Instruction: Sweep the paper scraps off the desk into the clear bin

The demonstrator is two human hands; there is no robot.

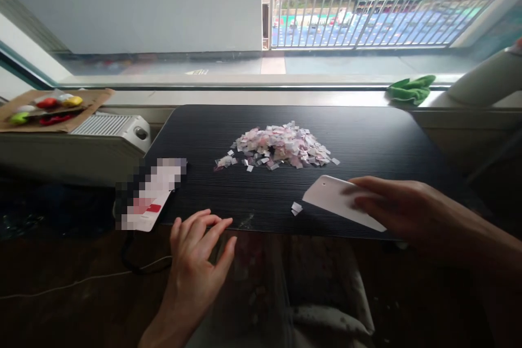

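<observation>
A heap of small pale square paper pieces (pixel 285 144) lies toward the back of the black table (pixel 196 130). My right hand (pixel 391 201) grips a flat white card (pixel 340 198) with a small hole near one corner, tilted over the table's front right. Just left of the card lie a couple of loose pieces (pixel 296 208). My left hand (pixel 202 255) is at the front edge of the table, fingers spread and holding nothing. A partly blurred card with a red patch (pixel 153 209) and a dark strap lies at the table's left edge.
Behind the table runs a window ledge (pixel 244 97) with a green cloth (pixel 411 89) on it. At left is a white radiator (pixel 118 128) with a cardboard piece (pixel 95 99) and colourful items on top. A white cable (pixel 81 281) runs low at left; below the front edge is a pale-rimmed container (pixel 330 315).
</observation>
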